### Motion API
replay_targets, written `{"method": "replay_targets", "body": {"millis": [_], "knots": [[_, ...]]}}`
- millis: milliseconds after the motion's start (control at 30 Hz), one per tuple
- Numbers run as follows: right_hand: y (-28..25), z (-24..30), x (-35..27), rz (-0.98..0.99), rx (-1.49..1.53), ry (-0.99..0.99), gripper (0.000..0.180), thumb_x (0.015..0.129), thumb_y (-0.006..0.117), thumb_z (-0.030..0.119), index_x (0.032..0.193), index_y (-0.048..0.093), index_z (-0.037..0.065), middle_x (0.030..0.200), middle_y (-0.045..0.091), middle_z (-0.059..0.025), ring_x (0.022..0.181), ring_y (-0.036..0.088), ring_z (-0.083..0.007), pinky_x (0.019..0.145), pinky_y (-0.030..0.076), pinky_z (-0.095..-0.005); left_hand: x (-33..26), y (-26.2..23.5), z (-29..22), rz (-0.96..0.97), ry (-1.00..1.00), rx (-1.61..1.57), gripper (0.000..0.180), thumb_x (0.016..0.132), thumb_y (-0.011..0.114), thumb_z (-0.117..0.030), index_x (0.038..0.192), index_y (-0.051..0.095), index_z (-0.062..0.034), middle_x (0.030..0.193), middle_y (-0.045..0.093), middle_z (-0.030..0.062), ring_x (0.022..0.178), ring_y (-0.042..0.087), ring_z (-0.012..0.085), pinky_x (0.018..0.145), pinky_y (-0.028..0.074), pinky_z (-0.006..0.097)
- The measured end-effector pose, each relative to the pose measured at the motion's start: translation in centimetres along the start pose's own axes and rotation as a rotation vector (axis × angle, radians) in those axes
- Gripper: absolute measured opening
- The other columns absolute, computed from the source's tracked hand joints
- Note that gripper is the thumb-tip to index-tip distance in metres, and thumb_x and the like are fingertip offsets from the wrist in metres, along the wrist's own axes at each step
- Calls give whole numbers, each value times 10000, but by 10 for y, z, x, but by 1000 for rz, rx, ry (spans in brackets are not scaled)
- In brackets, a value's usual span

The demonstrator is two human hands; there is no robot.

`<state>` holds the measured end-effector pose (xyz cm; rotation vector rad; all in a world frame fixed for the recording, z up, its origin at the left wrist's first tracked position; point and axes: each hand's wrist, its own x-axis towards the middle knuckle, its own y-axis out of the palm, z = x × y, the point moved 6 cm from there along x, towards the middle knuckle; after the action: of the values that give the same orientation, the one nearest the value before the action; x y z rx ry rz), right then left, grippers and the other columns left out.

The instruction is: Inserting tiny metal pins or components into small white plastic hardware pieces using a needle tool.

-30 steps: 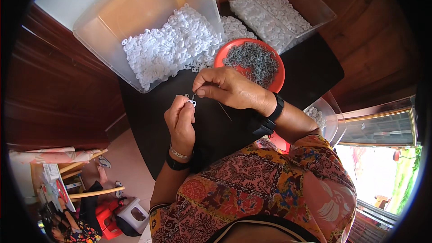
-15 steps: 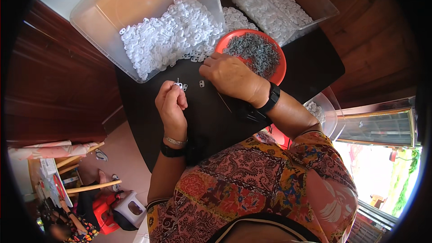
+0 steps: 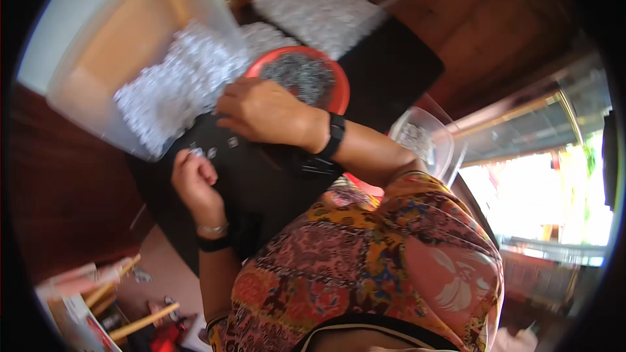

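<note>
The left hand is curled, pinching a white piece at its tips, near the table's left edge. It looks small, blurry from here.

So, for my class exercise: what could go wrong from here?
The right hand overlaps the red bowl in this view, so it might bump it and scatter the small grey metal parts inside. Also, the loose white pieces on the black table, close to the left hand, could get brushed away.
</note>
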<state>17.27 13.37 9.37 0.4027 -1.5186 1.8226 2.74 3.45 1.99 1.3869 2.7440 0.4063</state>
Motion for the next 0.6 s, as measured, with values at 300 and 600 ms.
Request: {"method": "replay_targets", "body": {"millis": [300,600], "knots": [[-209,-65,-132,-318,-504,514,107,840,648,144,890,689,58,884,659,-117,789,651,-312,674,535,-349,13,-20,13,3,-115,-103,124,912,479,-134,799,441,-97,637,388,-23,517,347,75,461,278,226],[-234,-99,-508,-44,-645,1694,511,778,699,449,1079,644,40,984,673,-201,939,649,-350,810,514,-430,22,-21,23,-38,-123,-73,207,927,486,-206,747,459,-107,616,343,-32,540,321,85,507,279,230]]}}
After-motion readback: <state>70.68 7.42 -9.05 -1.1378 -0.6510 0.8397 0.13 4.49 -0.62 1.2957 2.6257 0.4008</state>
